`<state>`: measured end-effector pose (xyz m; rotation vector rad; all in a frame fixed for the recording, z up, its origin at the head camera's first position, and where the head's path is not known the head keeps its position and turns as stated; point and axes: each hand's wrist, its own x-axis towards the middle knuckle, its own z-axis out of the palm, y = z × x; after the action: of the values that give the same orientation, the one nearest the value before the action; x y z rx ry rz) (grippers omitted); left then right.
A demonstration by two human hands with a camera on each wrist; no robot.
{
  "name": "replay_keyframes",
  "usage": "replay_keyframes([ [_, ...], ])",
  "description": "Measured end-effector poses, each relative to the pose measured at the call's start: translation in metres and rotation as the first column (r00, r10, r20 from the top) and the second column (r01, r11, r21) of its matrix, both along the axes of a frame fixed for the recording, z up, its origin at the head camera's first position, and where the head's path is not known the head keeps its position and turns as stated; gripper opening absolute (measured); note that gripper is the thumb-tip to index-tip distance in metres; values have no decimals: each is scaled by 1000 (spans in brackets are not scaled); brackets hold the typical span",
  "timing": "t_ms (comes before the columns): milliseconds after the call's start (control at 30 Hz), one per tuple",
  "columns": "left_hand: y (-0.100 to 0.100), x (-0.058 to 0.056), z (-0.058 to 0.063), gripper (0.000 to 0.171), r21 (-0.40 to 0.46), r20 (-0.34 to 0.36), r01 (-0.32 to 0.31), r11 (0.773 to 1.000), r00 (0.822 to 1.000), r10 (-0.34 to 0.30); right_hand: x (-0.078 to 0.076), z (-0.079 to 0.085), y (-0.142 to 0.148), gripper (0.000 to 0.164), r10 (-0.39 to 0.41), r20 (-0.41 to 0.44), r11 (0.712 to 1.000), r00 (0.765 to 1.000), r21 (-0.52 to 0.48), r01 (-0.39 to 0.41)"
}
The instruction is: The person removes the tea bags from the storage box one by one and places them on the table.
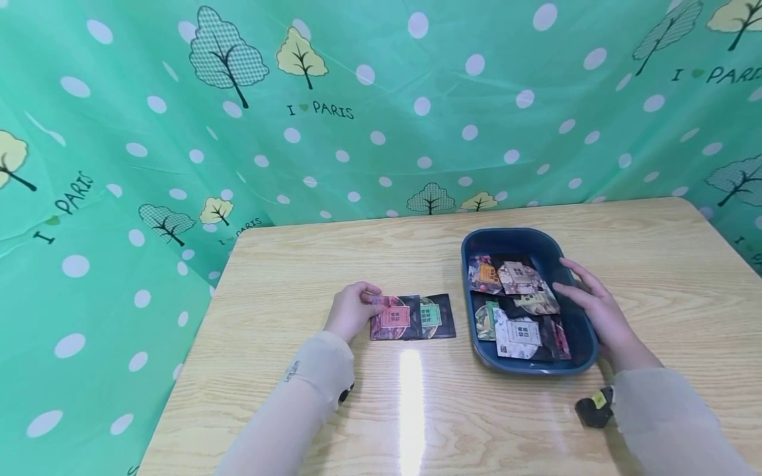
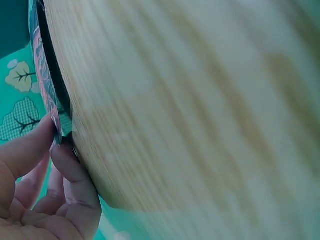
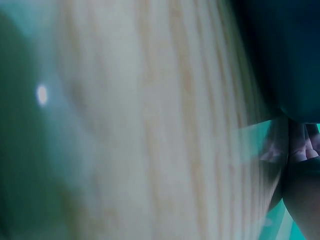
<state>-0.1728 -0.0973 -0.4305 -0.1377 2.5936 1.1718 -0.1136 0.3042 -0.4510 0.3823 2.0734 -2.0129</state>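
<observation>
On the table, my left hand point(image 1: 350, 311) pinches the left edge of a sachet with a pink label point(image 1: 395, 317) between thumb and fingers. In the left wrist view, that pinched edge of the pink sachet point(image 2: 46, 82) stands slightly up from the wood. The pink sachet overlaps a green-labelled sachet point(image 1: 437, 316) lying to its right. My right hand point(image 1: 598, 311) holds the right side of a dark blue plastic basin point(image 1: 530, 365), thumb over the rim. Several sachets lie inside, among them a white one point(image 1: 518, 334), an orange-labelled one point(image 1: 485, 274) and a pale pink one point(image 1: 520, 277).
The light wooden table point(image 1: 286, 264) has a bright reflected stripe down its front middle. Behind it and at its left hangs a green curtain point(image 1: 381, 99) with dots and trees. A black device point(image 1: 594, 408) sits at the right wrist.
</observation>
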Motion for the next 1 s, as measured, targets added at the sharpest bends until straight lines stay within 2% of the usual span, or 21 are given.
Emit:
replay_keyframes([
  [300, 1, -2, -1, 26, -29, -2, 23, 999, 1000, -23, -1, 0, -1, 63, 1, 18, 999, 1000, 54, -2],
  [600, 4, -2, 1, 27, -51, -7, 18, 999, 1000, -18, -1, 0, 0, 63, -2, 10, 1000, 1000, 24, 2],
  [1000, 3, -3, 0, 25, -68, -24, 34, 997, 999, -35, -1, -1, -2, 63, -2, 15, 998, 1000, 58, 1],
])
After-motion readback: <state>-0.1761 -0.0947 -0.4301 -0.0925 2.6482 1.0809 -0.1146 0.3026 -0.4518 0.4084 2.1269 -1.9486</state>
